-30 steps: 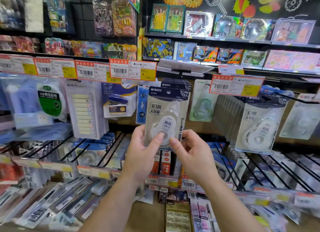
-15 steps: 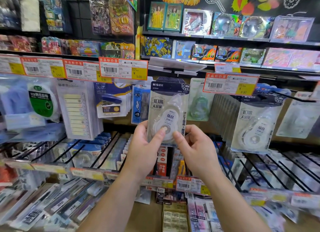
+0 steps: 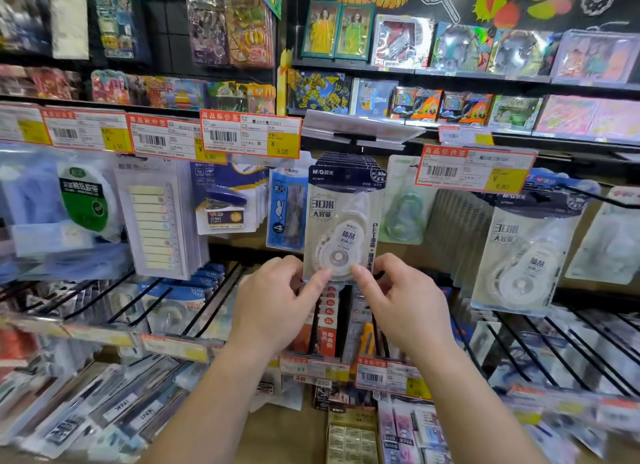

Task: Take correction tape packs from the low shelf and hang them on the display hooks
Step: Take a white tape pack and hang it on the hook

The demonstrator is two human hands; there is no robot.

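Note:
A correction tape pack (image 3: 343, 221), white dispenser on a card with a dark blue header, hangs upright at the front of a stack of like packs on a display hook in the middle. My left hand (image 3: 273, 304) pinches its lower left corner with thumb in front. My right hand (image 3: 401, 301) pinches the lower right corner the same way. A second stack of the same packs (image 3: 526, 252) hangs on a hook to the right.
Orange price tags (image 3: 249, 134) run along the hook rail. Sticky tabs (image 3: 156, 221), staples (image 3: 221, 207) and tape hang to the left. Sloping wire racks (image 3: 554, 346) hold more stationery below. Toy boxes (image 3: 398, 41) fill the upper shelves.
The front pack has moved up and back toward the stack on the hook, and both hands have slid down to its bottom corners.

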